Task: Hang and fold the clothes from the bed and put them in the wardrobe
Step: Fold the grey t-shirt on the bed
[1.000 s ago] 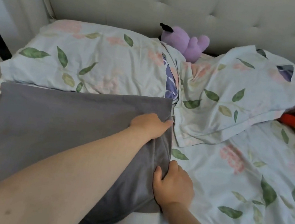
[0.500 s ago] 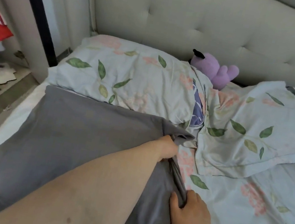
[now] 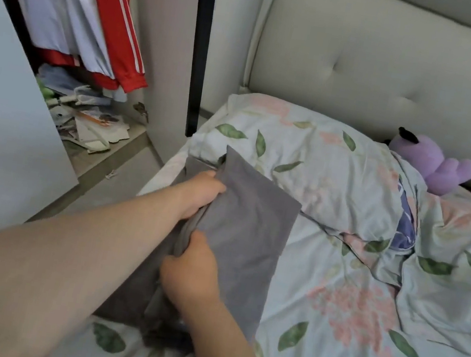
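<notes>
Folded over since a second ago, the grey garment now lies doubled as a narrower panel at the bed's left edge, its far end touching the floral pillow. Both hands have come together there: the left hand grips the bunched left edge, and the right hand, just nearer, pinches the same edge with curled fingers. Left of the bed, the open wardrobe shows a hanging red jacket.

A purple plush toy lies against the tufted headboard, behind the leaf-print pillow. Paper clutter (loosely heaped) is spread low at left.
</notes>
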The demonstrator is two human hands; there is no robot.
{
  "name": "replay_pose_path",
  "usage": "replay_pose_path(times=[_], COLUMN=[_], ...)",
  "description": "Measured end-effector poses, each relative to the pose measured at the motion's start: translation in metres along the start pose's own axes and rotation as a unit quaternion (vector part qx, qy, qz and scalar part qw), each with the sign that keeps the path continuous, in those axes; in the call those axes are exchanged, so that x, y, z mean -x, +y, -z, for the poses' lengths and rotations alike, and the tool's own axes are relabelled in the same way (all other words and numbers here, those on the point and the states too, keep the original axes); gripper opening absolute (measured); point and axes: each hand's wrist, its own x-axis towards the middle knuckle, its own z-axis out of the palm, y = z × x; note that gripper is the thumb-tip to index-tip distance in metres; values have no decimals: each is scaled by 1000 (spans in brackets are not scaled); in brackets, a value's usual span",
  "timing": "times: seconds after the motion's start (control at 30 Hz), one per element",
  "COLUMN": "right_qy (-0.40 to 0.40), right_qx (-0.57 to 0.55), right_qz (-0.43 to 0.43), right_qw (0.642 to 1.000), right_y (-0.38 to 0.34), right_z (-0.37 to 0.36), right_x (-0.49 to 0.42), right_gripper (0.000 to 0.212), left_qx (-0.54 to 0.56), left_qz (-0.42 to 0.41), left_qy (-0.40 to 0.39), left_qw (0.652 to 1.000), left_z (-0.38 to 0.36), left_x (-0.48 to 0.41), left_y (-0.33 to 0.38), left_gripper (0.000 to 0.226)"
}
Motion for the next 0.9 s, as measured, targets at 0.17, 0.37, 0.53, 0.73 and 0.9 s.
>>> replay_pose_path(times=[0.17,0.37,0.53,0.73,0.9], right_qy=[-64,-55,121,-12,42], right_qx=[1,72,165,227,57], right_qz=[11,103,-90,-229,-256], right_qw=[998,991,975,946,964], right_y=[-1,13,49,51,58], right_z=[-66,-34,36,49,48], right_x=[-3,4,8,35,40], right_gripper=[34,34,10,25,7], left_qx=[5,44,-165,-139,65], left_qz=[36,3,22,108,199], left_qy=[96,203,210,132,47], left_qw=[995,978,964,976,977], left_z=[79,106,100,117,107], left_x=[-5,56,115,123,140], left_y=[-31,-77,-128,-141,-140], left_gripper=[10,29,9,24,8])
